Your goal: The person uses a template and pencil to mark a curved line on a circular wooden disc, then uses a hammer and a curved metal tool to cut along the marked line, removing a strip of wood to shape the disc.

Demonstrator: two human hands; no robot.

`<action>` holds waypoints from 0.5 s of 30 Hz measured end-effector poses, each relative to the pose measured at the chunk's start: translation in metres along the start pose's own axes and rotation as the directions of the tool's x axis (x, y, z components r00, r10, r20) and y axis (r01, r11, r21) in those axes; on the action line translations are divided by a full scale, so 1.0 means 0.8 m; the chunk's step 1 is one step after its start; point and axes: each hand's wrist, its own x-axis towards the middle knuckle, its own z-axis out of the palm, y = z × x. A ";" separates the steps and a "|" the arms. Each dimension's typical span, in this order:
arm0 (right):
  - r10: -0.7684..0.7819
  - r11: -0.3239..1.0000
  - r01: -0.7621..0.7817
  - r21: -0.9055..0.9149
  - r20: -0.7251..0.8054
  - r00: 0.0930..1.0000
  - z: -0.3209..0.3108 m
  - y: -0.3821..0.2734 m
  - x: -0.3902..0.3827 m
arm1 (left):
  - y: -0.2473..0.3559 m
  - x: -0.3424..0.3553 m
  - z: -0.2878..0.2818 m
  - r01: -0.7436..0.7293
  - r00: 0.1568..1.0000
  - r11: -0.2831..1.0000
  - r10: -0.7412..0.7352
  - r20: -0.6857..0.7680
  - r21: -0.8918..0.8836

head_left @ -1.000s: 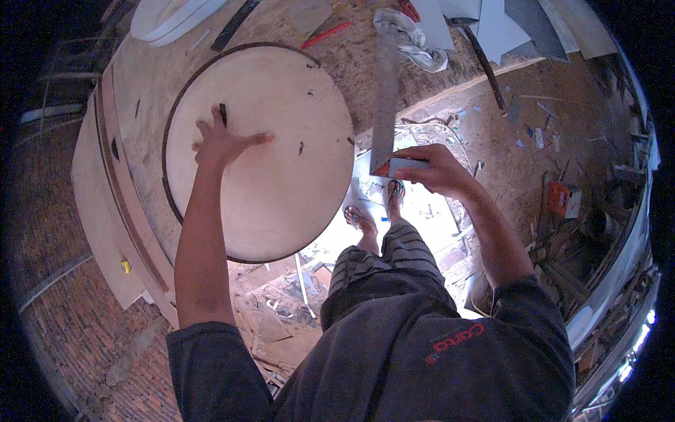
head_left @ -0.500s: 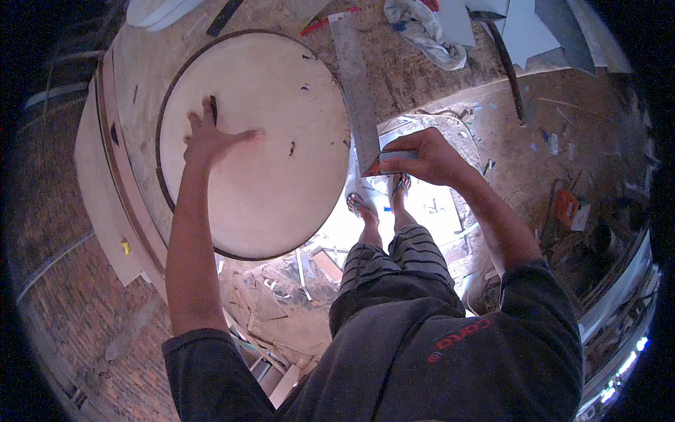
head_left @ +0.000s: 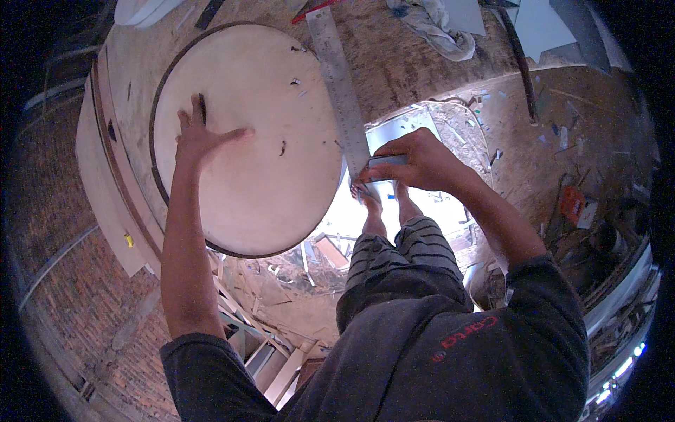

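Note:
A round pale board point(head_left: 260, 190) with a dark rim lies on the workbench at the left. My left hand point(head_left: 200, 141) rests on it with fingers spread, a small dark strip point(head_left: 202, 107) beside the fingertips. In my right hand point(head_left: 425, 165) is the thick stock of a metal try square point(head_left: 337, 77), pinched between thumb and fingers. Its long ruled blade runs up along the board's right edge and leans to the left. Small dark flecks point(head_left: 283, 148) dot the board's face.
Crumpled whitish cloth point(head_left: 439, 28) and grey and white sheets point(head_left: 541, 32) lie at the back right, near a dark curved strip point(head_left: 517, 63). A red tool point(head_left: 313, 10) sits behind the blade. Scraps and an orange-and-white box point(head_left: 576, 207) are at the right.
The try square's blade now leans further left, its far end having swung that way. My right hand has shifted slightly left and nearer; my left hand stays spread on the board.

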 end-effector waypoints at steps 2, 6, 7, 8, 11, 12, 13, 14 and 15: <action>-0.018 1.000 0.018 0.005 0.013 1.000 -0.005 -0.001 0.001 | 0.005 -0.001 -0.002 0.018 1.000 1.000 -0.018 0.006 0.026; 0.003 1.000 -0.003 0.030 -0.001 1.000 -0.002 0.008 0.003 | 0.000 0.007 0.004 0.009 1.000 0.999 -0.009 -0.009 0.046; -0.014 0.999 0.014 0.038 -0.016 1.000 0.002 0.016 0.006 | -0.008 0.013 0.008 -0.004 1.000 0.998 0.005 -0.023 0.056; -0.029 0.999 0.030 0.046 -0.031 0.999 0.004 0.019 0.007 | -0.017 0.018 0.014 -0.017 0.999 0.998 0.020 -0.036 0.067; -0.096 0.976 0.115 0.184 -0.108 0.989 0.012 0.019 0.010 | -0.031 0.025 0.023 -0.026 0.999 0.997 0.029 -0.043 0.076; -0.062 0.986 0.074 0.147 -0.084 0.995 0.009 0.018 0.006 | -0.034 0.026 0.023 -0.022 0.999 0.997 0.026 -0.040 0.075; -0.024 0.993 0.030 0.111 -0.059 0.998 0.005 0.015 0.001 | -0.034 0.026 0.024 -0.035 0.998 0.997 0.038 -0.044 0.074; 0.015 0.997 -0.012 0.074 -0.035 0.999 0.003 0.014 -0.001 | -0.035 0.025 0.023 -0.046 0.998 0.996 0.050 -0.048 0.072; -0.016 0.997 0.019 0.076 -0.038 0.999 0.005 0.015 0.002 | -0.036 0.025 0.022 -0.049 0.998 0.997 0.052 -0.045 0.067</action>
